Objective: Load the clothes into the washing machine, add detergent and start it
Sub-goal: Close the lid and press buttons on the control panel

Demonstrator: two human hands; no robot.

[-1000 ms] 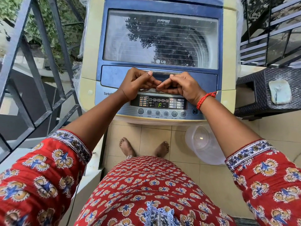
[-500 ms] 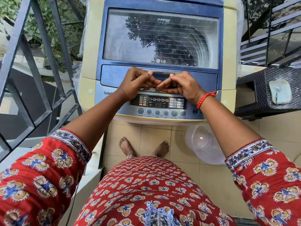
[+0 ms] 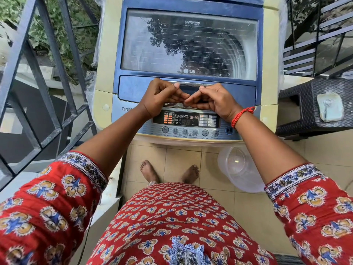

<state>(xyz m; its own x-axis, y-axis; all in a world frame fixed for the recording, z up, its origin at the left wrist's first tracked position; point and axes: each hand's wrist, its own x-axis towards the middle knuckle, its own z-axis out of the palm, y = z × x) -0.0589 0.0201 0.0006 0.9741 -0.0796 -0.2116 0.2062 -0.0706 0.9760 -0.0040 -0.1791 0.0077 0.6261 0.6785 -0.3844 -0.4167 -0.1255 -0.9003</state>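
A top-loading washing machine [image 3: 107,54] with a blue lid stands in front of me. Its glass lid [image 3: 191,44] is closed, and the drum shows dimly through the reflections. My left hand [image 3: 162,96] and my right hand [image 3: 214,100] rest side by side on the lid's front edge, just above the control panel [image 3: 186,121]. Both have curled fingers, their fingertips meet in the middle, and they hold nothing. Orange lights glow at the panel's left. Below them is a row of round buttons, with the start/pause button [image 3: 228,130] at the right end. I see no clothes or detergent.
A clear plastic tub [image 3: 238,169] lies on the tiled floor under the machine's front right. A dark wicker stool [image 3: 305,104] with a pale object on top stands to the right. A metal railing [image 3: 47,73] runs close on the left, and stairs [image 3: 315,44] rise at the back right.
The panel's display showed a red character, went dark, and now orange indicator lights glow on its left side. Both hands have stayed almost still on the lid's front edge.
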